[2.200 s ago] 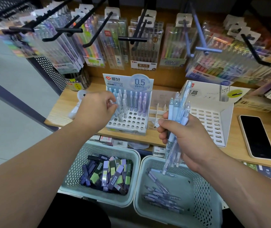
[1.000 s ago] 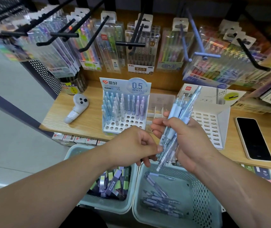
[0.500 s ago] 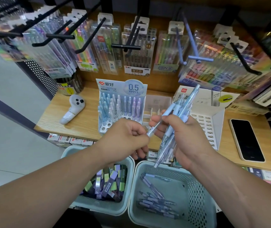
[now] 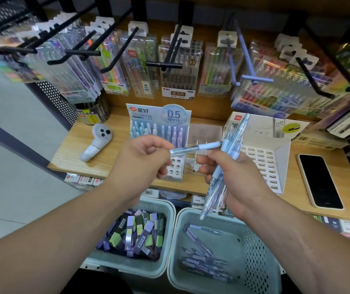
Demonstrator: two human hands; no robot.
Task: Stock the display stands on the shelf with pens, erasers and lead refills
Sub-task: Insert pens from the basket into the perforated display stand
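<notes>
L hand (image 4: 140, 164) w/ single pen (image 4: 195, 147)

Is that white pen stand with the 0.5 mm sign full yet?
Not full. The pen stand has pens standing in its back rows, but several front holes near the left hand are empty.

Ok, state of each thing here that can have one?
Left hand: pinching one pen.
Right hand: gripping pen bundle.
0.5 mm pen stand: partly filled, front holes empty.
Lead refill stand: slots empty.
Left basket: holds refill boxes.
Right basket: few pens left.
Phone: screen dark.
</notes>
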